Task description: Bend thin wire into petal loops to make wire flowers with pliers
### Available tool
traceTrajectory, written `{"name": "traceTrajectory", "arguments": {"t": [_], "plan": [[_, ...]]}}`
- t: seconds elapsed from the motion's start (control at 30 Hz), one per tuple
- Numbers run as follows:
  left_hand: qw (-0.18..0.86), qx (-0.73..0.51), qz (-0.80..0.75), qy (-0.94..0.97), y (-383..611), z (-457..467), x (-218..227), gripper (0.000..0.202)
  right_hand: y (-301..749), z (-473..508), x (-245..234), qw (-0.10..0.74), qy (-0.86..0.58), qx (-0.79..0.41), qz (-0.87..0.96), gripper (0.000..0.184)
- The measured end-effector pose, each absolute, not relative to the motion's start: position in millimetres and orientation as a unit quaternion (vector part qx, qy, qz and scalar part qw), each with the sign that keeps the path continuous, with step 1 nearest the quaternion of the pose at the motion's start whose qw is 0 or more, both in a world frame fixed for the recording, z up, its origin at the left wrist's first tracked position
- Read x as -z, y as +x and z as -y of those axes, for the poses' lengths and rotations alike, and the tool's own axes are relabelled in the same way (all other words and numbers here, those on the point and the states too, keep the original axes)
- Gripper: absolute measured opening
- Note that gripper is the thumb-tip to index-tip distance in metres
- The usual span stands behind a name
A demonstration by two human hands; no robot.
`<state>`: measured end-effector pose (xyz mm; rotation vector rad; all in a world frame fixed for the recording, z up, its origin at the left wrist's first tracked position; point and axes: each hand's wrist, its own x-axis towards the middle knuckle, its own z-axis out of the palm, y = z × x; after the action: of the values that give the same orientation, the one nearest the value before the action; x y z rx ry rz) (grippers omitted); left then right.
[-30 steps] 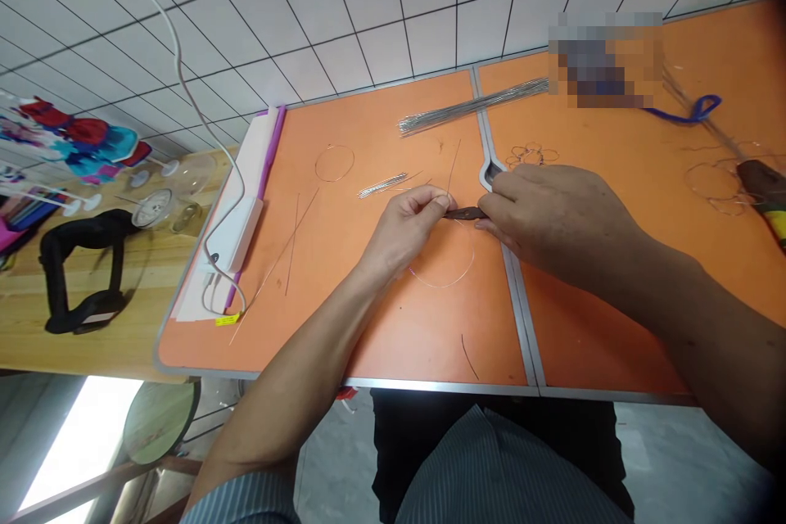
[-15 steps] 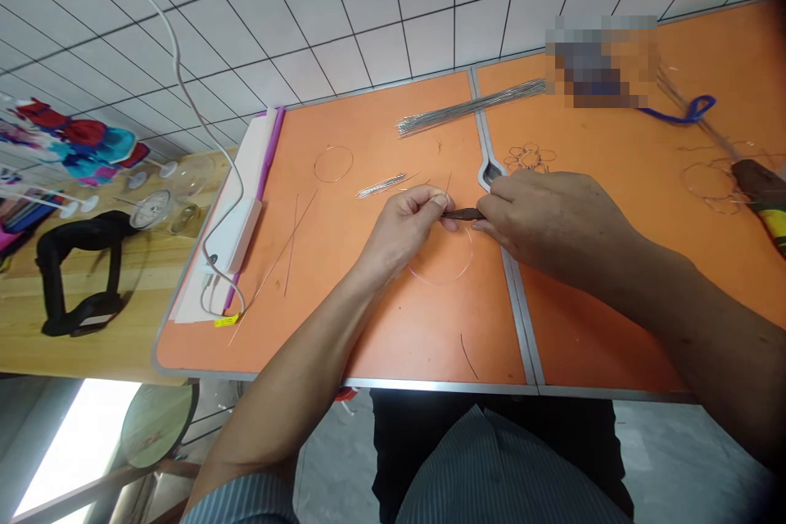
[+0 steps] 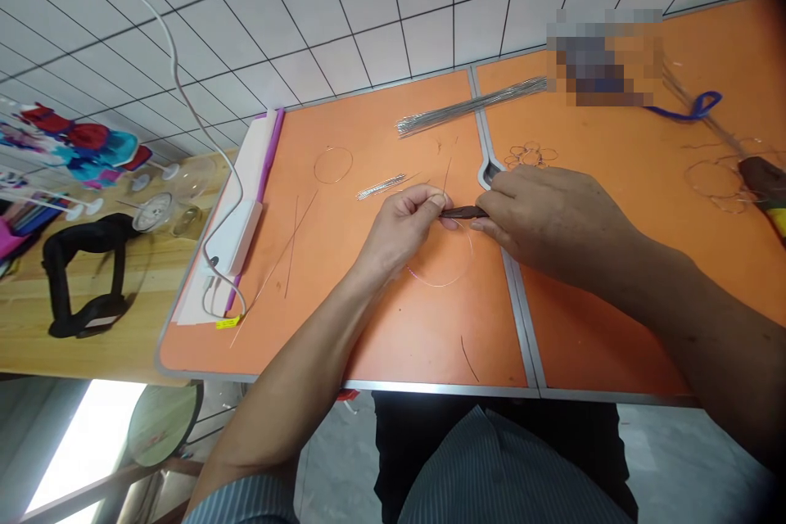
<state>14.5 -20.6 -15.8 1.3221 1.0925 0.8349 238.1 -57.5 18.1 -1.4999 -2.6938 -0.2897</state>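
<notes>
My left hand (image 3: 405,225) is closed in a pinch on a thin wire ring (image 3: 443,268) that hangs below my fingers over the orange table (image 3: 368,319). A short free end of the wire sticks up from the pinch. My right hand (image 3: 546,217) is closed round dark pliers (image 3: 462,213). Their tip meets the wire right at my left fingertips. Both hands hover near the seam between the two orange tabletops.
A bundle of straight steel wires (image 3: 470,106) lies at the back, shorter cut wires (image 3: 381,186) and a small wire ring (image 3: 333,164) to the left. A wire flower (image 3: 531,155) lies behind my right hand. A white power adapter (image 3: 233,236) with cable sits at the left edge.
Hands stay almost still. The free wire end above my left fingers has shifted slightly; my right hand has edged a little to the left and up.
</notes>
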Motion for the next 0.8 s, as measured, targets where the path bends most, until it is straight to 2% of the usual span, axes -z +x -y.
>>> {"name": "traceTrajectory", "arguments": {"t": [0.2,0.8], "plan": [[0.581,-0.361,-0.466,0.562,15.0,20.3,16.1,0.025,235.8,58.2,-19.3,0.026,-0.500,0.077,0.862,0.037],[0.584,-0.363,-0.470,0.553,16.1,21.4,14.3,0.020,233.3,60.6,-20.5,0.003,-0.515,0.055,0.855,0.043]]}}
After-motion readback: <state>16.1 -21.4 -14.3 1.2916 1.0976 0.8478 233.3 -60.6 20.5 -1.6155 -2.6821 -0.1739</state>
